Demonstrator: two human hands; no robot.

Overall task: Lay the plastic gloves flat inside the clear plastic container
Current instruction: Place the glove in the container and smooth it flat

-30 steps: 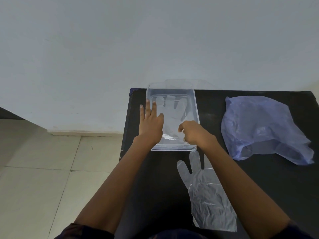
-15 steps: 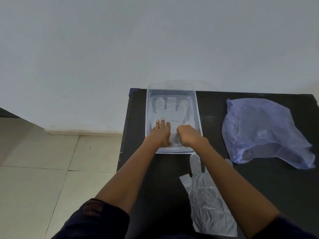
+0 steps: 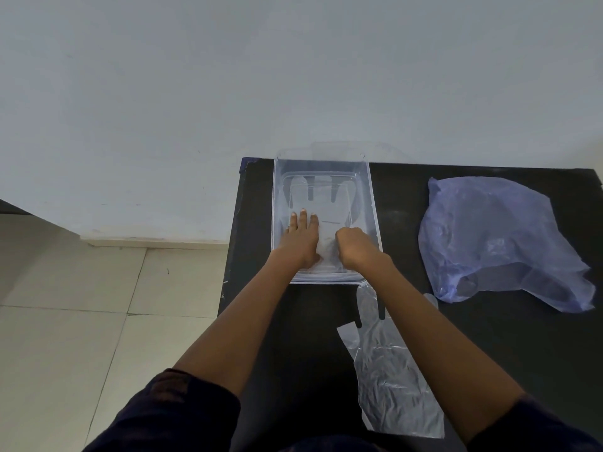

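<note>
1 plastic glove (image 3: 321, 203) lay flat on the floor of the clear plastic container (image 3: 374, 220), fingers pointing at the wall, cuff end under both hands. Left hand (image 3: 301, 238) pressed flat on it, fingers straight and together. Right hand (image 3: 354, 246) sat knuckles-up on the cuff, fingers curled under; couldn't tell whether it pinched the film or just pressed.

Second glove (image 3: 390, 373) lay outside, flat on the black table (image 3: 473, 337), just in front of the container's near rim, partly under the right forearm.

Container sat at the table's far left corner, back rim against the white wall (image 3: 228, 76). Crumpled blue-violet plastic bag (image 3: 502, 239) on the table to the right, well apart from the container. Pale tiled floor (image 3: 81, 321) left of the table. Dark sleeves at the bottom edge.
</note>
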